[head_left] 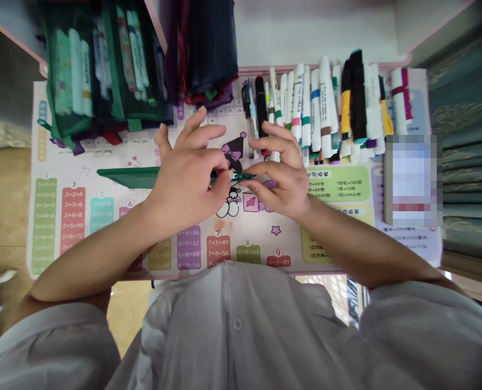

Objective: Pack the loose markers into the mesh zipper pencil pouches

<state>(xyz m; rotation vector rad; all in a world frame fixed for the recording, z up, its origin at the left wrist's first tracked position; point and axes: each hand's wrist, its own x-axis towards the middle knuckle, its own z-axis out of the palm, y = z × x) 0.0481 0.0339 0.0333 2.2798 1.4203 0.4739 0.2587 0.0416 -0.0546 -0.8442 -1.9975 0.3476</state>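
Note:
A green zippered pouch (129, 176), flat and seen nearly edge-on, is held above the middle of the desk. My left hand (194, 170) pinches it with thumb and index finger close to the zipper's metal slider (235, 176), its other fingers lifted and spread. At the pouch's right end, my right hand (285, 176) grips the corner between thumb and fingertips. Part of the pouch is hidden behind my left hand. Just beyond my right hand lies a row of markers and pens (306, 108), white, black and yellow among them.
Green mesh pouches (116, 95) with markers inside lie at the back left. Beside them is a stack of dark pouches (212, 49). A pixelated box-like object (411, 179) sits at the right. Printed multiplication tables cover the desk mat (275, 246); a shelf (317, 32) stands behind.

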